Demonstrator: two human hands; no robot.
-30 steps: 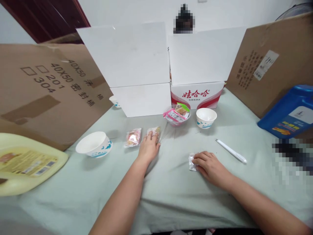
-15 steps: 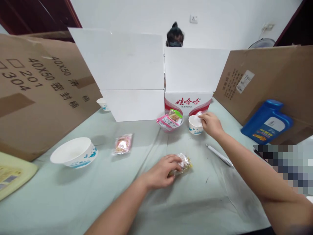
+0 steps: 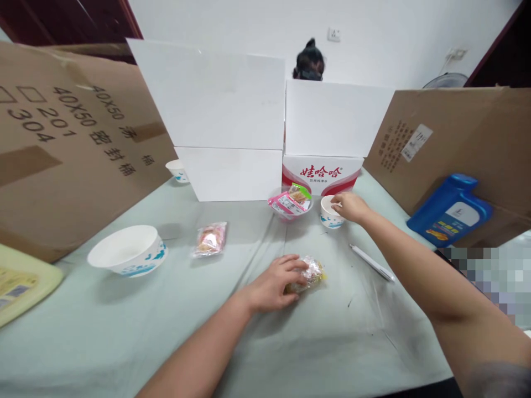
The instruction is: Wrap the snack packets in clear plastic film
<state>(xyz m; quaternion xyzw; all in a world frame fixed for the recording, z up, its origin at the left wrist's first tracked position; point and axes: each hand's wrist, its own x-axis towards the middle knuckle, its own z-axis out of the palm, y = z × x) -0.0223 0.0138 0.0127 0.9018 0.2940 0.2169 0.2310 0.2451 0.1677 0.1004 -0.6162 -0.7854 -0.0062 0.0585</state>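
Note:
My left hand [image 3: 280,282] curls over a wrapped snack [image 3: 312,272] in crinkly clear film with yellow at its edge, resting on the table. Part of the snack is hidden under my fingers. At the right, my right hand [image 3: 349,207] is over the rim of a small white paper bowl [image 3: 331,220] with blue print. Its fingertips are slightly apart, and no wrapper shows in them. Beside this bowl stands a clear bowl [image 3: 289,216] holding a pink-and-white packet [image 3: 286,203] and a green-edged packet [image 3: 300,193].
A larger paper bowl [image 3: 126,251] and a pink wrapped snack [image 3: 211,240] are on the left. A white pen [image 3: 372,263] lies near my right forearm. White boxes [image 3: 232,176], cardboard [image 3: 78,160], a blue bottle [image 3: 450,211] and a yellow-green container [image 3: 27,284] surround the table. A person [image 3: 309,62] is behind.
My right hand has moved slightly left and lower over the small bowl; the clear plastic wrapper in its fingers is out of sight. My left hand stays on the snack. The view has shifted slightly.

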